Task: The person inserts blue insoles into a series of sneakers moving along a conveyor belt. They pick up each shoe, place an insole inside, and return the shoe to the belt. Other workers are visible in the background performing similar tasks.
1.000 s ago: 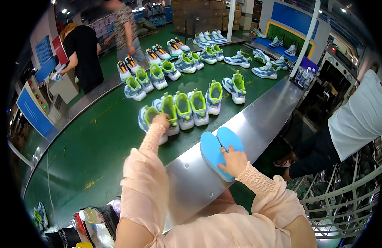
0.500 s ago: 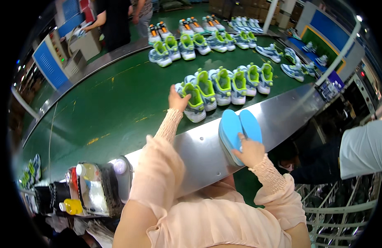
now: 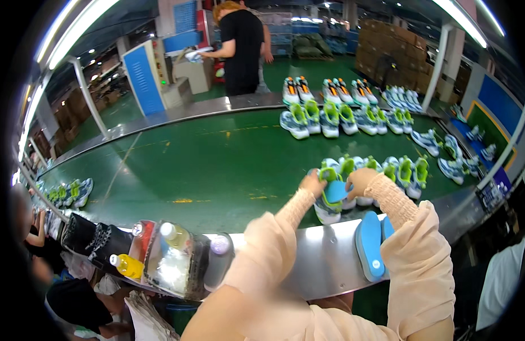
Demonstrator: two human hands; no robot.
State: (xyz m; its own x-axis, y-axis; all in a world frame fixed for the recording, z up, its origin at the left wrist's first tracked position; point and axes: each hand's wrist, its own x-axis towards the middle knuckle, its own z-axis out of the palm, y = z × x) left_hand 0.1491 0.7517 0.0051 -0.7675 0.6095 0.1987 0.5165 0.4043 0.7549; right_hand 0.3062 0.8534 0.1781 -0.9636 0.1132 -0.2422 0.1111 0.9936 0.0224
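My left hand (image 3: pixel 313 183) grips the side of a grey-blue sneaker (image 3: pixel 327 213) with a lime-green lining. That shoe stands at the left end of a row of similar sneakers (image 3: pixel 406 170) on the green belt. In my right hand (image 3: pixel 362 181), fingers closed, is the end of a light blue insole (image 3: pixel 335 191), whose other end is at the opening of the held sneaker. How far it reaches inside is hidden. Below my right forearm, a stack of blue insoles (image 3: pixel 368 241) lies on the metal ledge (image 3: pixel 325 256), partly covered by the sleeve.
A second row of sneakers (image 3: pixel 330 120) stands across the belt (image 3: pixel 217 165), with orange-trimmed shoes (image 3: pixel 297 91) behind. Bottles in a clear bin (image 3: pixel 174 267) and a black box (image 3: pixel 80 236) line the near left edge. A person in black (image 3: pixel 242 48) stands beyond the belt.
My right hand has left the insole stack with one insole and moved up to the end sneaker. My left hand stays on that shoe. The view has tilted up and turned left.
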